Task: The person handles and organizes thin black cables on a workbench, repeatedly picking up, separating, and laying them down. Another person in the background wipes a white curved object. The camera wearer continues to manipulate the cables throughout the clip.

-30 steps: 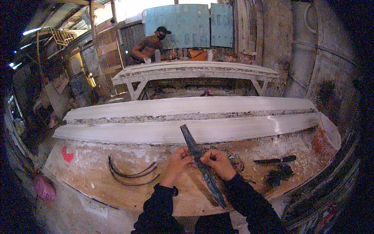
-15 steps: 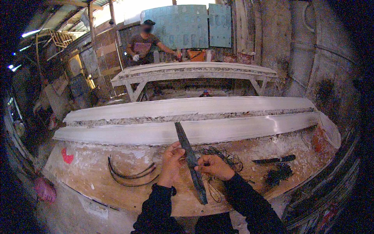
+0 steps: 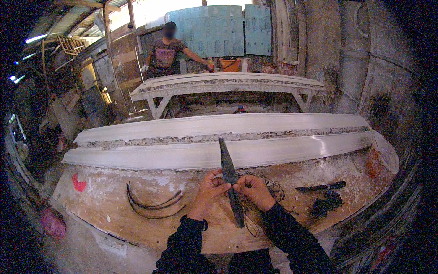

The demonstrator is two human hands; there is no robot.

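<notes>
Fingers of the left hand are pinched onto the long dark strip from its left side, and fingers of the right hand are closed on it from the right, just opposite. The strip is held between both hands above the near middle of the wooden work board, its pointed far end reaching toward the white moulded length, its near end hanging down over the board's front part. A tangle of thin dark wire is seen under and just right of the right hand, touching the strip's lower half as far as can be told. To the left, two curved dark rods are laid side by side on the board, well apart from the hands. To the right, a dark-handled tool is lying flat, and a small black bundle is resting just near of it. A red mark is visible at the board's far left. At the far side, another person is standing behind a white bench.
</notes>
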